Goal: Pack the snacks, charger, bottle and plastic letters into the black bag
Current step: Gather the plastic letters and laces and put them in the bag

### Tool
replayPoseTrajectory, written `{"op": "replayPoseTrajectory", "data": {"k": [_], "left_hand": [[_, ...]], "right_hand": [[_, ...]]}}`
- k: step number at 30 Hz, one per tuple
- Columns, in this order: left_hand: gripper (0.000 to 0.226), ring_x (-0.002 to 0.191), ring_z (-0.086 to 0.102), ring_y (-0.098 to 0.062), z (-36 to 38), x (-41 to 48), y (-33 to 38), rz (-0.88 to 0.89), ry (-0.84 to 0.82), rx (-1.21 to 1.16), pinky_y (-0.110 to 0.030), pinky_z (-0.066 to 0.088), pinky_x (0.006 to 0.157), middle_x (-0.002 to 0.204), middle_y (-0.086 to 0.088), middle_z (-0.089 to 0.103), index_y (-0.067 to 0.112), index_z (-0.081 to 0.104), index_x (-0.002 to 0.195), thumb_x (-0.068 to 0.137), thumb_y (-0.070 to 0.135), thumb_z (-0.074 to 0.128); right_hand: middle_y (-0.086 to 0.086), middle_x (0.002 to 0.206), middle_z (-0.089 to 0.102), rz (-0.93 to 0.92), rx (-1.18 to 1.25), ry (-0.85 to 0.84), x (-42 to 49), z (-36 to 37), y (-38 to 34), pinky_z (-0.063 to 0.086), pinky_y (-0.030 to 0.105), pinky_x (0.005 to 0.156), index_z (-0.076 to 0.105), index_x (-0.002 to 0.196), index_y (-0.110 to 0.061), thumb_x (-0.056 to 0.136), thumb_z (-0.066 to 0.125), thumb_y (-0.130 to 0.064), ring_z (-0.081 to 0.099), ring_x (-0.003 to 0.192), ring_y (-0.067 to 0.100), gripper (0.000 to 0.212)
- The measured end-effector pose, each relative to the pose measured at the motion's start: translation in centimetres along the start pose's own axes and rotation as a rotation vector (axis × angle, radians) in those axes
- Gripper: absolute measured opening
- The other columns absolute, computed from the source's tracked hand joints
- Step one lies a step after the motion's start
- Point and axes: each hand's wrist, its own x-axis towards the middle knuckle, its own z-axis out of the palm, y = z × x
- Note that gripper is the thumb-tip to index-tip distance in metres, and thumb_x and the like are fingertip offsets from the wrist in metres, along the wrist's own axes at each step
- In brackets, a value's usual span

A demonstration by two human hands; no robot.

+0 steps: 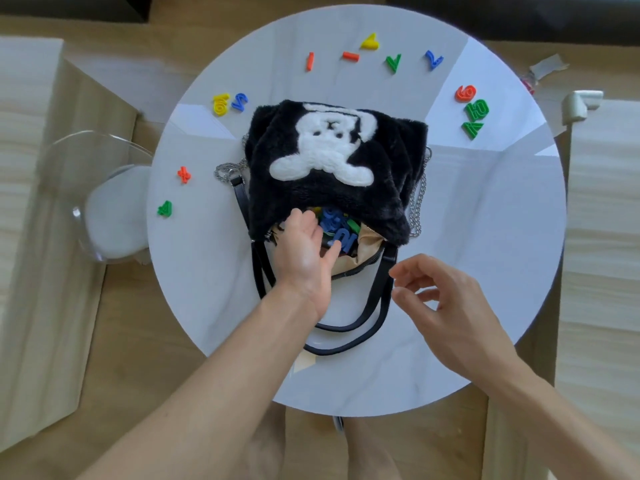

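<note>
Head: round white table (pixel 485 230), wooden floor (pixel 152 327).

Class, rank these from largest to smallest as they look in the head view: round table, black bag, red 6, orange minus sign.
1. round table
2. black bag
3. red 6
4. orange minus sign, similar in length but thinner

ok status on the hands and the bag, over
Left hand open at mouth of furry black bag, coloured plastic letters inside. Right hand open, empty. Loose letters scattered on round white table.
</note>
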Motion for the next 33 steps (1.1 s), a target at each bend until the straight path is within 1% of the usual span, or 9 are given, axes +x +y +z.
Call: {"op": "replayPoseTrajectory", "data": {"k": [5,10,14,19,23,25,27,30,33], "left_hand": [[0.033,0.112,0.064,-0.017,-3.2,-1.0,1.1,0.150,0.089,0.205,-0.032,0.057,0.089,0.120,-0.008,0.066,0.007,0.063,0.120,0.104,0.022,0.038],[0.021,0.094,0.064,-0.014,-8.7,2.2,5.4,0.346,0.233,0.477,-0.034,0.055,0.083,0.094,0.003,0.067,0.016,0.068,0.096,0.099,0.015,0.048],[0.013,0.096,0.060,-0.015,-14.6,7.2,9.4,0.486,0.380,0.852,-0.031,0.051,0.086,0.103,0.002,0.063,0.015,0.065,0.102,0.093,0.015,0.055],[0.031,0.109,0.045,-0.027,-21.0,14.3,13.7,0.620,0.445,1.400,-0.035,0.044,0.089,0.118,-0.007,0.045,0.015,0.055,0.117,0.087,0.014,0.060],[0.041,0.112,0.043,-0.027,-24.8,18.3,15.1,0.535,0.319,1.609,-0.036,0.049,0.081,0.121,-0.006,0.040,0.018,0.049,0.125,0.089,0.021,0.066],[0.043,0.108,0.045,-0.026,-26.0,19.7,15.3,0.535,0.224,1.633,-0.037,0.050,0.071,0.119,-0.005,0.039,0.019,0.048,0.127,0.088,0.020,0.067],[0.047,0.098,0.047,-0.024,-26.4,20.8,15.7,0.599,0.140,1.637,-0.038,0.050,0.062,0.118,-0.004,0.039,0.020,0.047,0.128,0.087,0.019,0.069],[0.026,0.084,0.048,-0.023,-26.4,22.5,16.7,0.716,0.036,1.629,-0.041,0.050,0.058,0.106,-0.003,0.044,0.016,0.054,0.111,0.089,0.019,0.067],[0.008,0.076,0.051,-0.025,-26.6,23.7,17.9,0.773,-0.047,1.629,-0.044,0.048,0.060,0.097,-0.003,0.048,0.012,0.056,0.097,0.093,0.015,0.061]], "right_hand": [[-0.013,0.088,0.066,-0.002,0.029,-0.033,0.0,1.7,-2.3,0.054,0.029,0.079,0.065,0.097,-0.035,0.091,0.065,-0.015,0.063,0.088,0.006,0.021],[-0.013,0.091,0.062,-0.069,0.021,-0.105,2.8,6.6,-7.3,0.051,0.024,0.077,0.060,0.103,-0.039,0.091,0.064,-0.018,0.062,0.088,0.006,0.024],[-0.014,0.095,0.061,-0.085,-0.006,-0.145,7.2,12.4,-11.5,0.051,0.022,0.076,0.056,0.115,-0.036,0.090,0.064,-0.021,0.060,0.087,0.002,0.030],[-0.011,0.108,0.055,-0.117,-0.139,-0.154,14.7,20.1,-15.8,0.053,0.030,0.076,0.051,0.126,-0.031,0.090,0.062,-0.024,0.059,0.085,0.003,0.039],[-0.002,0.123,0.046,-0.142,-0.403,-0.152,21.2,25.7,-17.8,0.052,0.041,0.077,0.044,0.132,-0.027,0.090,0.057,-0.018,0.061,0.090,0.022,0.045],[0.002,0.122,0.042,-0.152,-0.522,-0.159,24.0,28.1,-18.2,0.046,0.038,0.067,0.044,0.131,-0.024,0.088,0.056,-0.013,0.057,0.083,0.027,0.046],[0.004,0.124,0.040,-0.170,-0.602,-0.196,26.3,30.0,-18.2,0.041,0.035,0.066,0.045,0.132,-0.023,0.089,0.055,-0.012,0.055,0.086,0.029,0.046],[0.005,0.126,0.038,-0.186,-0.692,-0.237,28.6,32.1,-17.9,0.046,0.037,0.073,0.045,0.133,-0.021,0.092,0.054,-0.013,0.051,0.104,0.027,0.043],[0.006,0.124,0.039,-0.236,-0.763,-0.231,29.7,32.9,-17.1,0.052,0.040,0.073,0.050,0.124,-0.019,0.093,0.056,-0.017,0.047,0.108,0.025,0.032]]}}
